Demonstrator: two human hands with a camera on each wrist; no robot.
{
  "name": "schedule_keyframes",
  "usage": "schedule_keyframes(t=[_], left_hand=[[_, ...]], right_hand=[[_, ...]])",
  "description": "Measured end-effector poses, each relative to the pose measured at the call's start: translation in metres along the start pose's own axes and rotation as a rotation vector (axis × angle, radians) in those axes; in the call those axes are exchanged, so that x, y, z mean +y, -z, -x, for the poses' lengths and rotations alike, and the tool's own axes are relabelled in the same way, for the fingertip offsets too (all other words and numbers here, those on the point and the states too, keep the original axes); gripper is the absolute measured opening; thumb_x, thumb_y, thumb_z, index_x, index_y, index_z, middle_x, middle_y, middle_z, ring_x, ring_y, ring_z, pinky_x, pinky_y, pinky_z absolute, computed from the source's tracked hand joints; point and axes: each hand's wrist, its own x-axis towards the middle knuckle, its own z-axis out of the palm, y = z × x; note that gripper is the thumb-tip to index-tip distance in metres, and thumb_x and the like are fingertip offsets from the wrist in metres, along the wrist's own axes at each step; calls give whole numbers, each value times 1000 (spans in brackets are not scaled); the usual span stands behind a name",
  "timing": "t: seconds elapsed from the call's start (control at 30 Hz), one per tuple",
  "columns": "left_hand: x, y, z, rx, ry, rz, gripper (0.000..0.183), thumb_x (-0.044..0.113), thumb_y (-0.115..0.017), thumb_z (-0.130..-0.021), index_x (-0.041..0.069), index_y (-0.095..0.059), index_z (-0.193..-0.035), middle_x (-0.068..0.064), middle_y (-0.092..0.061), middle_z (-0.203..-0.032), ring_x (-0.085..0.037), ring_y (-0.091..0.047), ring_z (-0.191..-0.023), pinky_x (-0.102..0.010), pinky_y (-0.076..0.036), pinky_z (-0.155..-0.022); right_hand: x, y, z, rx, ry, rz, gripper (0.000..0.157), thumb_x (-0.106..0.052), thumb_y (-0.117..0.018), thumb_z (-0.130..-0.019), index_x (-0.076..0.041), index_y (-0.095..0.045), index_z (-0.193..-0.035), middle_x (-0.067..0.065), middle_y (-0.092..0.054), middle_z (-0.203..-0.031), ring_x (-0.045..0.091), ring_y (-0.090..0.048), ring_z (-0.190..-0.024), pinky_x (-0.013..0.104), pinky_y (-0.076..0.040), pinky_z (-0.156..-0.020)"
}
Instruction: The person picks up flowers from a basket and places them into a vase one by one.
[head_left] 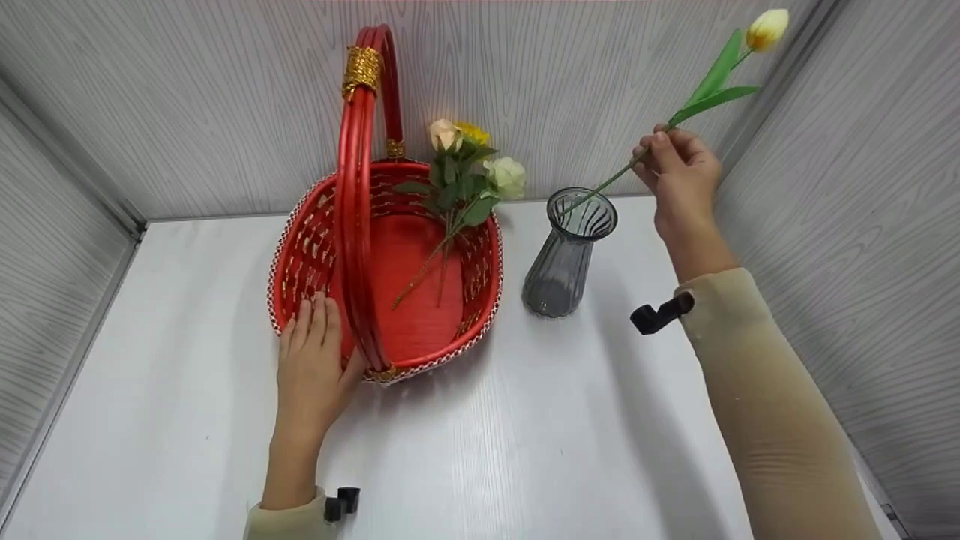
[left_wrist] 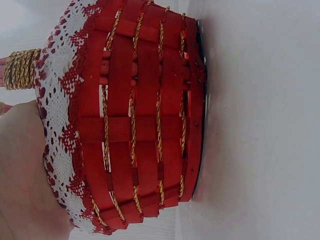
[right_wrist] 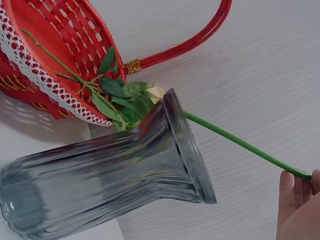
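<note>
My right hand [head_left: 686, 169] pinches the green stem of a white-and-yellow tulip [head_left: 766, 31] just below its leaves. The stem slants down to the left, its lower end at the mouth of a grey ribbed glass vase [head_left: 559, 274]. In the right wrist view, the stem [right_wrist: 240, 142] runs from my fingertips to behind the rim of the vase [right_wrist: 100, 175]. My left hand [head_left: 311, 367] rests over the near-left rim of a red woven basket [head_left: 405, 330], fingers straight and pointing inside, thumb by the handle's foot. The left wrist view has my palm against the basket's lace trim [left_wrist: 62, 125].
Inside the basket lie several flowers, including a pale green rose [head_left: 506, 178] and a peach rose [head_left: 445, 135], their heads over the far-right rim. A tall red handle [head_left: 352, 187] arches over the basket. Grey wood-grain panels [head_left: 187, 97] enclose the white table [head_left: 480, 465].
</note>
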Motion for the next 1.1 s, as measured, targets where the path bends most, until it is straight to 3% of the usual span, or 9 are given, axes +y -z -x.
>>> schedule_keyframes(t=[0.23, 0.77, 0.93, 1.1], left_hand=[[-1, 0, 0, -1, -1, 10, 72, 33, -56, -93, -7, -37, -149, -26, -37, -154, -44, -28, -147, -58, -19, -119], [-1, 0, 0, -1, 0, 13, 70, 31, -58, -93, -6, -38, -149, -26, -40, -153, -46, -30, -145, -59, -19, -119], [-1, 0, 0, 13, -13, 7, 70, 31, -58, -93, -6, -39, -148, -27, -41, -152, -46, -31, -145, -59, -20, -118], [-1, -1, 0, 21, -22, 2, 70, 31, -59, -92, -7, -39, -148, -27, -41, -151, -45, -30, -146, -60, -20, -118]], right_hand=[[6, 0, 1, -23, -30, 115, 19, -6, -69, -91, 1, -65, -109, 14, -66, -102, 24, -68, -90, 33, -58, -84], [28, -1, 2, -187, -41, 380, 19, -9, -69, -92, 1, -68, -109, 10, -68, -94, 21, -69, -85, 29, -60, -78], [32, -1, 1, -199, -32, 440, 26, -5, -71, -91, 0, -62, -114, 11, -69, -95, 20, -70, -84, 29, -60, -76], [35, 0, 1, -202, -25, 463, 19, -2, -70, -90, 0, -60, -106, 11, -68, -92, 20, -69, -81, 28, -60, -72]])
